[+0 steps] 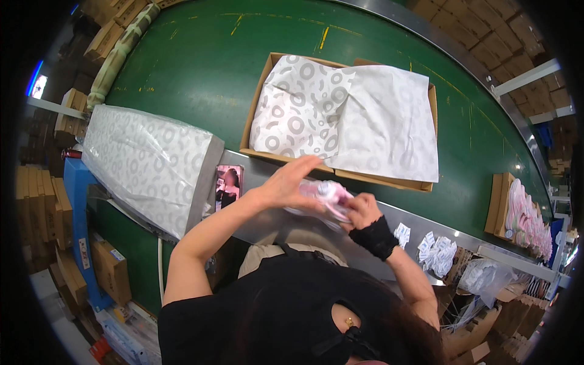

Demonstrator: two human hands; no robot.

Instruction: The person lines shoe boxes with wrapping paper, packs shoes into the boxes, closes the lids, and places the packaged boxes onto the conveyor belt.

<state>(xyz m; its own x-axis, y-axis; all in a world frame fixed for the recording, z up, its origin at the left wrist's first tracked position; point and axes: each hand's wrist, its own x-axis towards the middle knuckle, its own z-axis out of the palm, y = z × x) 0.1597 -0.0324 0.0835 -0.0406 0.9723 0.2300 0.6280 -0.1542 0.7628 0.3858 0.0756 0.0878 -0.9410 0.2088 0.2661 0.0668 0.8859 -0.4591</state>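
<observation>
My left hand [291,181] and my right hand [363,210] together hold a pink and white shoe in clear plastic wrap [325,198] just above the metal edge of the conveyor. The left hand lies over its top, fingers stretched. A black wrist band covers my right wrist, and that hand grips the shoe's right end. Just beyond the hands sits an open cardboard box [255,112] lined with white patterned tissue paper [340,115] on the green belt [201,67].
A thick stack of patterned tissue sheets [149,164] lies to the left, with a phone [229,186] beside it. Small white packets [435,249] lie on the metal ledge at right. Further right, a box with pink shoes [523,213] rests on the belt. Cardboard cartons surround the station.
</observation>
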